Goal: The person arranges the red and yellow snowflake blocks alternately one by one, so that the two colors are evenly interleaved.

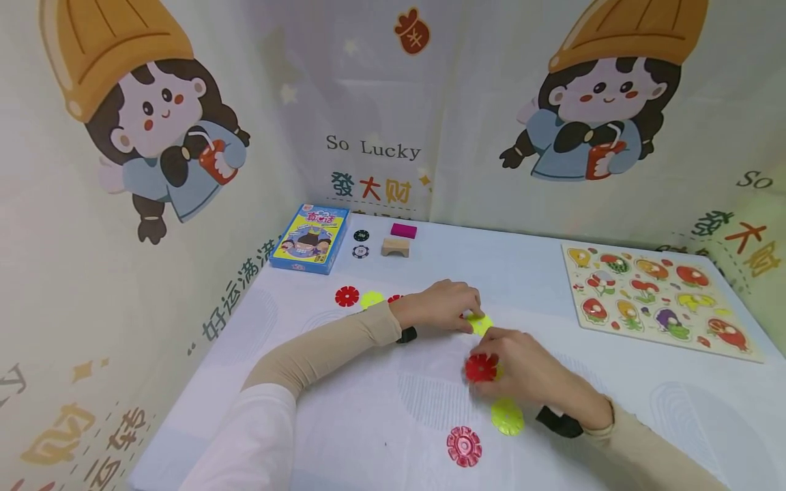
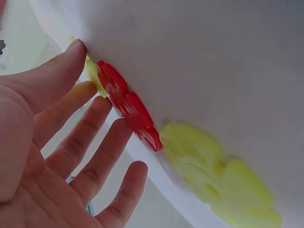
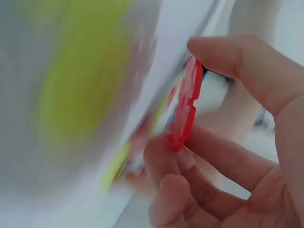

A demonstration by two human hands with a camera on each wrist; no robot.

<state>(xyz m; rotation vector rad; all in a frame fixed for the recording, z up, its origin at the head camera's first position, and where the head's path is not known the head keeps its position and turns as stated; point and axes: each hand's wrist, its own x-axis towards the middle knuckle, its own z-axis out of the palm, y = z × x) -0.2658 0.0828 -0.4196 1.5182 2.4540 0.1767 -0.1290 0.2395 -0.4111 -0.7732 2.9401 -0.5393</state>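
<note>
In the head view, my left hand (image 1: pixel 443 305) reaches to the far end of a row of slotted plastic snowflake discs. Its thumb and index finger pinch the edges of a yellow snowflake disc (image 2: pixel 91 71) lying on the table. Beside that lie a red disc (image 2: pixel 126 102) and another yellow disc (image 2: pixel 213 175). My right hand (image 1: pixel 528 368) holds a red snowflake disc (image 1: pixel 482 368) on edge between thumb and fingers, above the table. A bit of yellow shows behind it, partly hidden by the fingers. Nearer me lie a yellow disc (image 1: pixel 507 417) and a red disc (image 1: pixel 464 447).
The row's left end has a red disc (image 1: pixel 346 296) and a yellow disc (image 1: pixel 372 300). Farther back are a card box (image 1: pixel 312 239), two poker chips (image 1: pixel 361 243), a wooden arch block (image 1: pixel 396 247) and a magenta block (image 1: pixel 403 230). A fruit puzzle board (image 1: pixel 660 300) lies at right.
</note>
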